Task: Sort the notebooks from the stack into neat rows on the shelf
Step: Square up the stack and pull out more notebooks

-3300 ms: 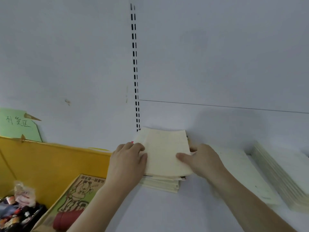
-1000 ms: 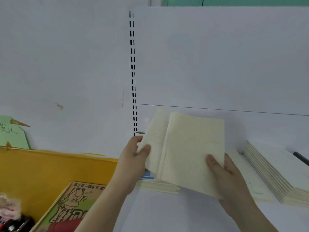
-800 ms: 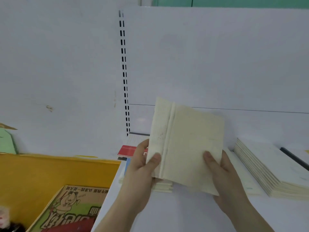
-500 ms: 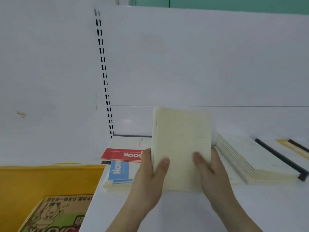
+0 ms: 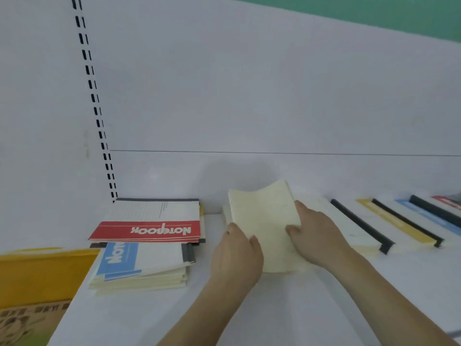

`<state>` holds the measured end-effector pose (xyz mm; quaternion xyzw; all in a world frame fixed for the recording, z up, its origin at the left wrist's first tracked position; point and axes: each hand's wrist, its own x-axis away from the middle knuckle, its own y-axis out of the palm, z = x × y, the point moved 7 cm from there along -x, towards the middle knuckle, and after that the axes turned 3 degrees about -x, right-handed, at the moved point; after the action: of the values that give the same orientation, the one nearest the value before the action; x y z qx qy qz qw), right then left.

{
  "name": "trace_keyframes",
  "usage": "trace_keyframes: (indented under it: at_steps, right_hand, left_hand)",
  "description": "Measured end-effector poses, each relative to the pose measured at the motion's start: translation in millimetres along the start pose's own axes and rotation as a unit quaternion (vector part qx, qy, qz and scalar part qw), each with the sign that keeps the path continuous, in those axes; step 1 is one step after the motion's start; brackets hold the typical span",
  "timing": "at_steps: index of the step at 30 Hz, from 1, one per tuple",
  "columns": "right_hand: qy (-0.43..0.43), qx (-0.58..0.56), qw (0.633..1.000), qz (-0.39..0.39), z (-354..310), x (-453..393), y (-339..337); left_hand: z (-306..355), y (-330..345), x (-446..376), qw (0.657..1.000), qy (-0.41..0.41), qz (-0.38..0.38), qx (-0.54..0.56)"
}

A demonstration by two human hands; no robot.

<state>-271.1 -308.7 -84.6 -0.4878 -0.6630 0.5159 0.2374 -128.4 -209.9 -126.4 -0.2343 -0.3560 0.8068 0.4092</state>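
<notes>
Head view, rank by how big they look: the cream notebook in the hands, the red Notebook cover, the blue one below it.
1. cream notebook, partly covered by the hands.
2 and 3. red cover and blue cover cannot be ranked: red overlaps blue.

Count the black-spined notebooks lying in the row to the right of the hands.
3. The nearest black spine lies just right of the hands, the second next to it, the third near the frame's right edge. More may lie beyond the edge.

- White shelf (image 5: 249, 308) carries everything.
- Left: notebook stack (image 5: 142, 268), red-banded notebook (image 5: 149, 223) on top.
- Middle: cream notebooks (image 5: 264, 221).
- Right: row of black-spined notebooks (image 5: 399, 221).
</notes>
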Motion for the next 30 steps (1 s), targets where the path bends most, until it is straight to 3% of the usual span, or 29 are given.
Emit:
trace_keyframes:
  at_steps: [6, 11, 14, 17, 20, 22, 30]
  right_hand:
    - [-0.108, 0.087, 0.990, -0.012, 5.2, -36.8, 26.9]
    - [-0.181, 0.202, 0.961, -0.051, 3.8, -53.2, 40.5]
    - [-0.216, 0.245, 0.942, -0.073, 6.1, -53.2, 43.0]
    - [-0.253, 0.242, 0.933, -0.081, 6.3, -48.8, 35.3]
    - [-0.270, 0.238, 0.921, -0.150, 13.6, -33.8, 28.6]
    - [-0.273, 0.254, 0.911, -0.176, 17.8, -28.7, 29.3]
    - [-0.304, 0.276, 0.895, -0.176, 10.8, -34.6, 35.0]
  left_hand:
    - [-3.1, 9.1, -20.6, 0.992, -0.035, 0.014, -0.120]
    - [-4.4, 14.4, -27.7, 0.982, -0.069, 0.002, -0.178]
    - [-6.5, 12.2, -24.2, 0.988, -0.070, 0.003, -0.140]
    - [-2.7, 5.5, -12.9, 0.999, -0.020, -0.029, -0.038]
    - [-1.4, 12.2, -2.4, 0.972, 0.035, -0.123, -0.197]
    - [-1.1, 12.5, -2.3, 0.953, 0.058, -0.135, -0.264]
    - [0.3, 2.7, -14.9, 0.945, 0.064, -0.143, -0.287]
